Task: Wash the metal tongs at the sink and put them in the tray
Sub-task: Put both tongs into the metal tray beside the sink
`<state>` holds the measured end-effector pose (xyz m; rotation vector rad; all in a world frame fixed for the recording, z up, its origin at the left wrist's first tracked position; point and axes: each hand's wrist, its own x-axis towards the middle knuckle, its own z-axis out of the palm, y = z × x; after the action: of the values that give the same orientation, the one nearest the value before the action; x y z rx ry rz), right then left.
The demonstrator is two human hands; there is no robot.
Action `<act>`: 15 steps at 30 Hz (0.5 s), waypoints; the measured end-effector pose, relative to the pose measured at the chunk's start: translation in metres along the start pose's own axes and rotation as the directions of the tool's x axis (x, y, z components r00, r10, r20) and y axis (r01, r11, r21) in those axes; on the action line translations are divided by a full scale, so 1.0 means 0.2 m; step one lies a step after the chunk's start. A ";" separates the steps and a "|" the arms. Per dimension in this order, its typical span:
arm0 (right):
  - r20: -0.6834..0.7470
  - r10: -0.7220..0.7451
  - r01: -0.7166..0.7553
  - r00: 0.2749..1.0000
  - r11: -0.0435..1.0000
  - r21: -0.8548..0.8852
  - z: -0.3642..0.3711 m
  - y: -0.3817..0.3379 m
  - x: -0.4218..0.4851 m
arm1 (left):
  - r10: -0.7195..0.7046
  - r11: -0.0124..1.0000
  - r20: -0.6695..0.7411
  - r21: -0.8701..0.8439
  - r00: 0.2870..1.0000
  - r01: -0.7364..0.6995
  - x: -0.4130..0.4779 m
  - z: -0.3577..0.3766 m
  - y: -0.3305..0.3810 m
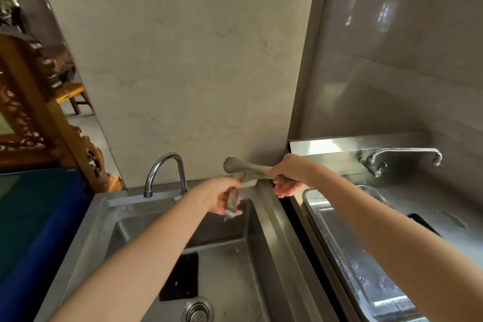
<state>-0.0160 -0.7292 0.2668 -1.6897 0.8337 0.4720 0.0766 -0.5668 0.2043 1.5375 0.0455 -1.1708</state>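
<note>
The metal tongs (241,168) are held up above the back right corner of the steel sink (230,256), their rounded end pointing left toward the wall. My right hand (286,178) grips the tongs near their handle end. My left hand (222,197) is closed around a greyish scrubbing pad (231,204) that touches the tongs from below. The steel tray (347,246) lies to the right of the sink, wet inside. No water runs from the curved tap (167,172).
A black pad (180,277) lies on the sink floor beside the drain (197,311). A second tap (402,157) sits on the right counter's backsplash. A blue-green surface (34,230) and carved wooden furniture (44,125) are on the left.
</note>
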 end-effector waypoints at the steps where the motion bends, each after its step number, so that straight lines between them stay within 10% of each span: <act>1: -0.019 -0.002 0.001 1.000 0.999 -0.051 -0.01 -0.01 0.00 | -0.021 0.987 -0.038 0.159 0.999 0.027 -0.01 -0.05 -0.01; 3: -0.056 -0.030 0.017 0.998 0.975 -0.220 -0.02 -0.02 -0.02 | -0.038 0.874 -0.143 0.476 0.989 0.102 -0.05 -0.12 -0.02; 6: -0.129 -0.193 0.063 0.973 0.753 -0.655 0.01 -0.02 -0.02 | 0.101 0.388 -0.298 0.890 0.949 0.238 -0.08 -0.18 -0.03; 10: -0.154 -0.456 0.039 0.877 0.388 -0.921 0.08 0.01 -0.05 | 0.295 -0.230 -0.329 0.887 0.897 0.401 -0.13 -0.19 -0.08; 15: -0.116 -0.620 -0.061 0.776 0.108 -0.992 0.11 0.04 -0.04 | 0.409 -0.414 -0.234 0.814 0.882 0.408 -0.16 -0.20 -0.09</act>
<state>-0.0242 -0.7068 0.2600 -3.3490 0.4255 0.2027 0.0745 -0.5132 0.2066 3.5371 -1.0518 -0.3794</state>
